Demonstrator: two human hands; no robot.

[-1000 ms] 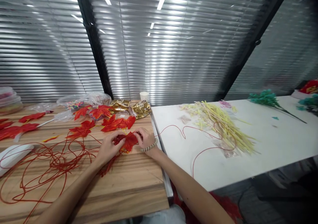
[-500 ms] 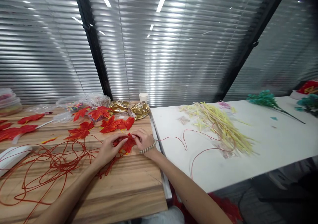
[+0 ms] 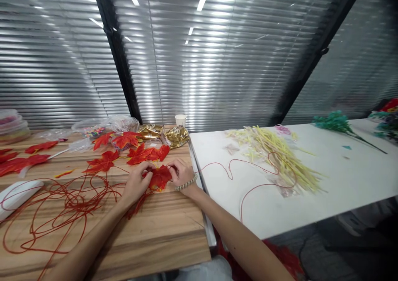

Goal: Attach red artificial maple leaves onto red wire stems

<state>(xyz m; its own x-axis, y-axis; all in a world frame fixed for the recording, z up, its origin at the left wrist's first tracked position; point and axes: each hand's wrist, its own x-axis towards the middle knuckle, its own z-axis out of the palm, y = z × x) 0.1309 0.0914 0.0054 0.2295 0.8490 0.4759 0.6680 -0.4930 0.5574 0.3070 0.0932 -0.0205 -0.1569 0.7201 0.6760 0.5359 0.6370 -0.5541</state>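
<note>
A red artificial maple leaf (image 3: 161, 178) lies between my two hands, over the wooden table near its right edge. Closed at the leaf's left side, my left hand (image 3: 138, 181) pinches its edge, with the fingertips partly hidden. My right hand (image 3: 183, 175), with a beaded bracelet at the wrist, is closed at the leaf's upper right. A thin red cord (image 3: 214, 163) runs out from this hand across to the white table. Its grip point is too small to see clearly. More red cord (image 3: 74, 204) lies in loose loops left of my left hand.
Several red maple leaves (image 3: 102, 161) lie behind and left of my hands. Gold foil packets (image 3: 177, 136) and a paper cup (image 3: 180, 120) stand at the back. Yellow strips (image 3: 280, 158) and a teal artificial flower (image 3: 334, 122) lie on the white table (image 3: 336, 181).
My hands have drawn slightly apart, and more of the maple leaf shows flat between them. The left fingers have shifted left off the leaf's middle. The view has moved slightly.
</note>
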